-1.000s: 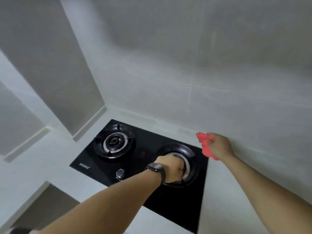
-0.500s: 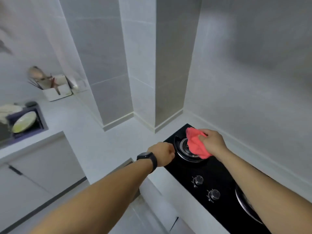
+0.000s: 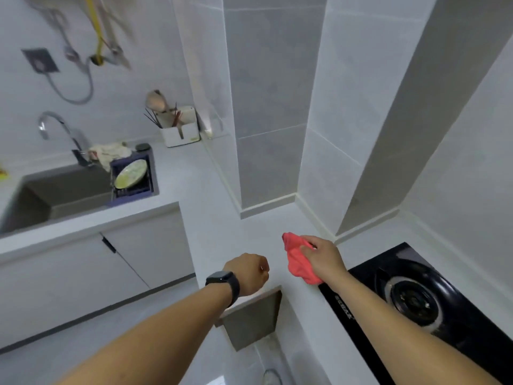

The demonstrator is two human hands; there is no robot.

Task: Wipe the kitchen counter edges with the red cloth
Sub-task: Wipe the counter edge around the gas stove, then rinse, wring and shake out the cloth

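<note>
**Red cloth position and hand status**

Red cloth [image 3: 298, 259] is bunched in my right hand [image 3: 324, 257], fingers curled over its top, and it sits over the white counter [image 3: 222, 218] just left of the black gas hob [image 3: 416, 295]. Whether the cloth presses the surface or hangs just above it, I cannot tell. The cloth's lower end reaches the hob's near left corner.

My left hand [image 3: 248, 272] is closed in a loose fist and holds nothing. It hovers near the counter's front corner, apart from the cloth. A black smartwatch [image 3: 222, 282] is strapped to that wrist.

Beyond the hands, the counter runs back to a tiled wall column [image 3: 266, 107]. One burner [image 3: 413, 298] shows on the hob, partly behind my right forearm.

To the far left, a sink [image 3: 55, 195] is set into the counter, with a curved tap [image 3: 58, 132] behind it. A plate [image 3: 130, 173] leans in a dark rack at the sink's right end. A white utensil holder [image 3: 180, 132] stands against the wall behind that. White cabinet doors [image 3: 83, 273] lie below the sink section.
</note>
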